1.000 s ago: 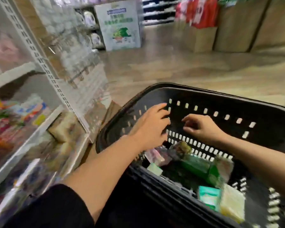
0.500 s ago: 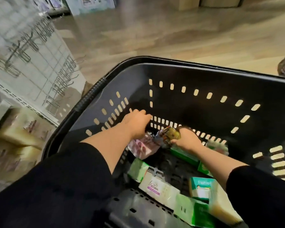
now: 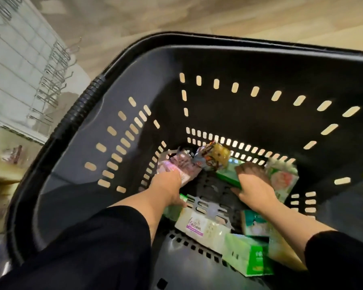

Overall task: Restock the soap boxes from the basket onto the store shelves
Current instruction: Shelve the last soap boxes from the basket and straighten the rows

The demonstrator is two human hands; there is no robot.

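A: How is the left hand (image 3: pixel 166 183) placed?

B: It is reached deep into the black basket (image 3: pixel 122 97), and its fingers are laid over the near end of a pink and purple soap box (image 3: pixel 177 164) at the far left of the floor. Whether that box is clasped or only touched cannot be told, since the fingertips are hidden.

A: And the right hand (image 3: pixel 253 185)?

B: It is closed on a green soap box (image 3: pixel 228 174), with the thumb seen at the near edge and the fingers curled over the top.

A: What is seen around them?

B: A yellow patterned packet (image 3: pixel 213 156) is wedged between the pink box and the green one, against the far wall. A pale green box with a pink picture (image 3: pixel 284 177) is stood just right of the right hand. Nearer the camera, a white box with a purple label (image 3: pixel 199 225) is laid on the basket floor, with a teal box (image 3: pixel 255 223) and a bright green box (image 3: pixel 249 258) beside it.

A: And outside the basket?

B: A white wire rack with hooks (image 3: pixel 29 65) is seen at the left, above blurred shelf goods (image 3: pixel 6 162), and a wooden floor (image 3: pixel 197 15) is seen beyond.
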